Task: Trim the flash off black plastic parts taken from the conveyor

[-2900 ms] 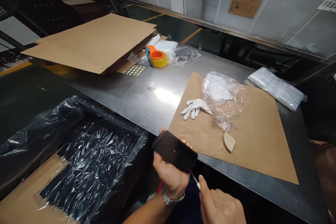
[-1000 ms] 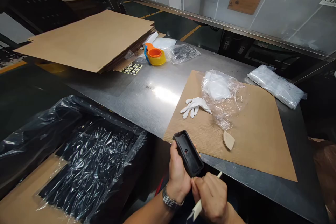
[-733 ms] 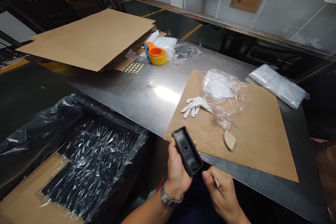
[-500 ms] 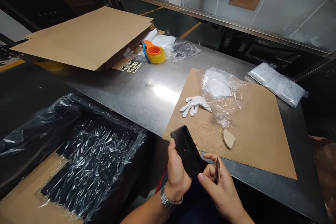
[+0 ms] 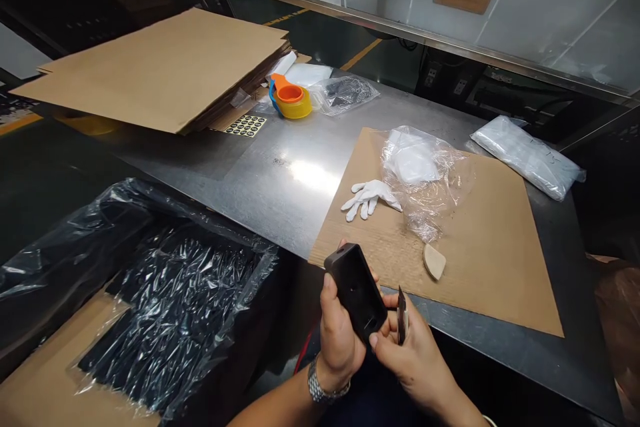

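My left hand [image 5: 337, 330] is wrapped round a black rectangular plastic case [image 5: 354, 290], its hollow side turned up towards me. The case is held tilted in front of the table edge. In my right hand [image 5: 413, 347] is a thin, dark, pointed blade-like piece [image 5: 402, 315], gripped between the fingers; its exact kind is not clear. My right thumb and fingertips touch the lower right end of the case. Beyond the hands, a white glove [image 5: 371, 199] and a beige wedge-shaped pad [image 5: 434, 261] lie on a flat cardboard sheet [image 5: 500, 247].
Clear plastic bags [image 5: 425, 167] lie on the cardboard, with a wrapped white packet [image 5: 527, 157] at the right. Stacked cardboard [image 5: 165, 73], a sticker sheet [image 5: 246, 125] and a yellow tape roll [image 5: 295, 107] occupy the table's left. A box of plastic-wrapped black parts [image 5: 185, 320] stands lower left.
My right hand has moved left and closer in, its thumb now on the case's lower end. The case has tipped slightly, showing more of its top end face.
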Available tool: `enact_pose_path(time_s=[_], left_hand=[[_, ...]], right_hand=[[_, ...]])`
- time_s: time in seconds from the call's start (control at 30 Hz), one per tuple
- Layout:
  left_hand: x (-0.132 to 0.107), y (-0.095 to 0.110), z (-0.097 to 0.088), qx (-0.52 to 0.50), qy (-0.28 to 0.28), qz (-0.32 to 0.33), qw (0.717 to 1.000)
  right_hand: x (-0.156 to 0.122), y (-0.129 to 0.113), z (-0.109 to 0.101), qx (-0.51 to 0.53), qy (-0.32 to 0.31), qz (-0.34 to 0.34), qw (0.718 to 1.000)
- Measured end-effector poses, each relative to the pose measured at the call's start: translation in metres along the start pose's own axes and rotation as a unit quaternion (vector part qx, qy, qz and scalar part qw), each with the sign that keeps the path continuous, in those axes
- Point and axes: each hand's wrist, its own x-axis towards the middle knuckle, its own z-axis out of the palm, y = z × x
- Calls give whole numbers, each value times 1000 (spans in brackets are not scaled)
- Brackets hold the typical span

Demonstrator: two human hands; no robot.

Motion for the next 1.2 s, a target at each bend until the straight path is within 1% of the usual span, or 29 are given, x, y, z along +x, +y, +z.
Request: enact_pose_path(time_s=[0.13,0.27,0.37,0.43,0.5,0.57,0.63,0.7,0.8,0.87,0.97,1.07,1.13,1.2], left_hand=[[1,0,-1,14,-9,-14,1000],[1,3,1,22,11,-31,999],[4,6,2,19,21,-67,997],[8,8,3,16,32,-94,995],[14,12,3,12,40,-117,992],[18,16,2,4,39,-133,990],[20,19,1,-4,28,-136,990],[20,21,1,-9,10,-131,991],[19,20,2,-7,-7,-117,993],[18,19,3,-4,-10,-100,995],[17,18,6,4,-8,-77,997],[15,19,8,17,-8,-56,998],[13,19,8,23,-10,-43,999],[12,19,8,24,-13,-36,999]], right_hand=[[1,-1,-1,-60,23,-6,998],[2,-3,-2,-42,14,17,999],[1,-2,-6,-29,-8,23,999],[-1,1,-12,-53,-16,-1,998],[-7,4,-21,-115,-24,-43,992],[-14,6,-30,-192,-15,-78,978],[-21,6,-36,-272,9,-99,957],[-27,7,-38,-354,34,-136,925],[-32,9,-37,-466,67,-223,854],[-33,12,-36,-518,93,-267,807],[-35,13,-36,-567,127,-306,755],[-36,12,-35,-593,146,-326,721],[-36,10,-35,-602,147,-332,711],[-36,10,-35,-608,143,-329,709]])
